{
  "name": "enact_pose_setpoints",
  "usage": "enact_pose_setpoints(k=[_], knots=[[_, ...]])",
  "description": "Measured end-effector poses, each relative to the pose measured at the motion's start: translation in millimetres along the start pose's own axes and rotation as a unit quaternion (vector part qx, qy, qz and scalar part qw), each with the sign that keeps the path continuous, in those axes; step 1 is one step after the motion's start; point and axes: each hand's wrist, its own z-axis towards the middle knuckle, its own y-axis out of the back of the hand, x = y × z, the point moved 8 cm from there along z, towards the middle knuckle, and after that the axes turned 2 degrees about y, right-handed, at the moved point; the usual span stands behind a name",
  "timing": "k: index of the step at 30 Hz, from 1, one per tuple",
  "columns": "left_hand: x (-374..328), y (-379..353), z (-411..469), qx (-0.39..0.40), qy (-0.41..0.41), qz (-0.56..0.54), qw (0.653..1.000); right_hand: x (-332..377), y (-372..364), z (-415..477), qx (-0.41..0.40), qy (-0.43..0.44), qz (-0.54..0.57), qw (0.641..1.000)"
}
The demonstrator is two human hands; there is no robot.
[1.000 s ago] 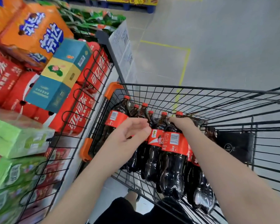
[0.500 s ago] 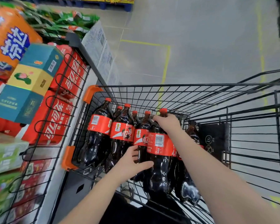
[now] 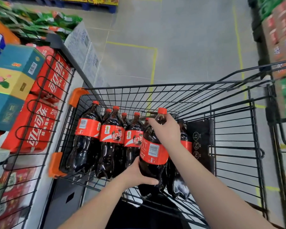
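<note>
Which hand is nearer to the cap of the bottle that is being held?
Right. The right hand grips the neck just below the cap; the left hand holds the bottle low on its body, well away from the cap.

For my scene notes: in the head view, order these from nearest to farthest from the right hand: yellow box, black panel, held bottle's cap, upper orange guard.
1. Held bottle's cap, just above the right hand.
2. Black panel, right, in the cart.
3. Upper orange guard, cart's left corner.
4. Yellow box, far left.
</note>
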Motion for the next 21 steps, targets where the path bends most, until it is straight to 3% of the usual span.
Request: enact_pose_setpoints(k=[12,21], knots=[[-7,-3,-3,-0.033,-0.054,-0.006,0.998,7,25,-32,-0.065,0.007,0.063,0.996],[-74,37,-62,-0.138,-0.159,0.07,0.975,67,80,-65,-0.116,0.069,0.156,0.978]])
